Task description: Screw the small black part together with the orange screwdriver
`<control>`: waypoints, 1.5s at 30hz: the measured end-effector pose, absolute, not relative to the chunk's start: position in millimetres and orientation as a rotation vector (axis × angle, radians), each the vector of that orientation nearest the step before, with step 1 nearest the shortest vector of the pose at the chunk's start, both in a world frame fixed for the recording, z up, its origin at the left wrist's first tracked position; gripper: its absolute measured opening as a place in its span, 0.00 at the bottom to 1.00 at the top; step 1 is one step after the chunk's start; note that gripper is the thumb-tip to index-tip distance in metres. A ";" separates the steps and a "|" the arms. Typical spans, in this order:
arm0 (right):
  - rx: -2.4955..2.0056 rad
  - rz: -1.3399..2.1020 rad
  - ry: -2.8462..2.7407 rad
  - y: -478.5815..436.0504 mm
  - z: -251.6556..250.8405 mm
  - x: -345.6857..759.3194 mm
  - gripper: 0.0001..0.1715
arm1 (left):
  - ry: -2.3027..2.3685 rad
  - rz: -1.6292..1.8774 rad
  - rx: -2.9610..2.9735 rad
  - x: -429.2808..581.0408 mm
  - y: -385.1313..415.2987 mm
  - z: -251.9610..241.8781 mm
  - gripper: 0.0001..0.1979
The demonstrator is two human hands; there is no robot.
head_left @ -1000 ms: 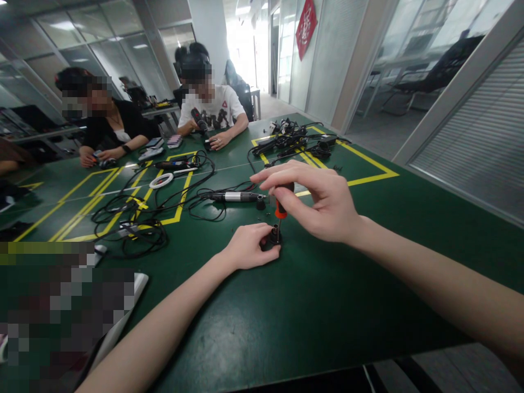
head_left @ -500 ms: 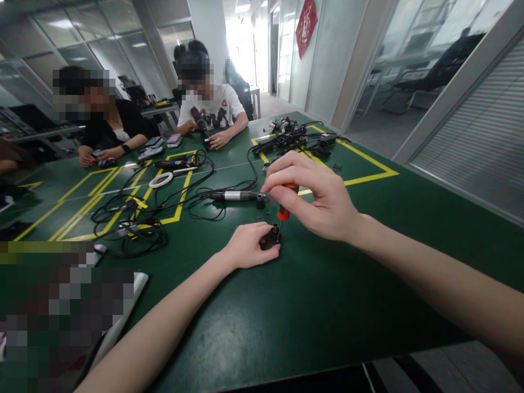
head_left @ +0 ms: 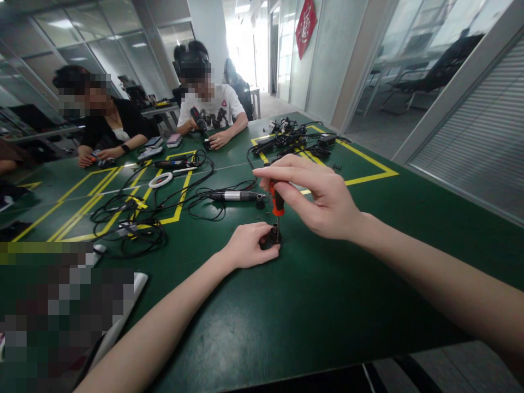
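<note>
A small black cylindrical part (head_left: 273, 236) stands upright on the green table (head_left: 311, 305). My left hand (head_left: 246, 245) is closed round it and holds it down. My right hand (head_left: 317, 196) pinches the top of a small screwdriver with an orange and black handle (head_left: 277, 202). The screwdriver stands almost upright with its tip in the top of the black part. A silver and black pen-shaped tool (head_left: 236, 196) on a cable lies just beyond my hands, with a small black cap (head_left: 260, 203) by its end.
Tangled black cables (head_left: 131, 215) lie across yellow floor-tape lines at the left. More black devices and cables (head_left: 292, 139) are heaped at the far right. Two other people (head_left: 210, 106) sit at the far side handling small devices. A white-edged object (head_left: 123, 316) lies near left.
My right hand has twisted the screwdriver; it leaned to the right half a second ago and now stands more upright. My left hand has kept still on the black part.
</note>
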State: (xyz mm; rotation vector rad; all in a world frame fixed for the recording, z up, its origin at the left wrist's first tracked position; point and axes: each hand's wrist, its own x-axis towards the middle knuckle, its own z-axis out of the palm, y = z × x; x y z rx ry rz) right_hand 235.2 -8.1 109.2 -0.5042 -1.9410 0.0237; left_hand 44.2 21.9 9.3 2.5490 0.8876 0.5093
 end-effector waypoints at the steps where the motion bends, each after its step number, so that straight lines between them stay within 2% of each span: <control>1: -0.480 0.038 -1.941 -8.3 109.4 235.1 0.19 | 0.889 0.511 2.555 44.1 22.0 9.3 0.08; 5: -0.461 0.071 -1.913 -9.9 110.2 234.8 0.16 | 0.893 0.516 2.554 43.9 22.5 8.8 0.09; 11: -0.460 -0.019 -1.902 -9.3 112.4 233.1 0.03 | 0.884 0.527 2.560 43.7 22.6 8.2 0.10; 19: -0.588 -0.024 -1.925 -13.4 112.7 233.4 0.08 | 0.896 0.507 2.545 44.5 22.6 9.1 0.09; 25: -0.566 -0.007 -1.988 -10.5 105.6 235.3 0.22 | 0.901 0.495 2.544 44.8 23.2 9.0 0.10; 31: -0.497 0.133 -1.983 -8.5 103.4 238.6 0.15 | 0.887 0.501 2.541 45.3 23.2 9.4 0.10; 35: -0.479 -0.018 -1.970 -8.9 108.0 236.3 0.06 | 0.873 0.518 2.539 45.0 23.7 8.8 0.11; 45: -0.590 -0.045 -1.891 -10.4 104.3 234.2 0.17 | 0.878 0.505 2.523 45.1 23.8 6.7 0.11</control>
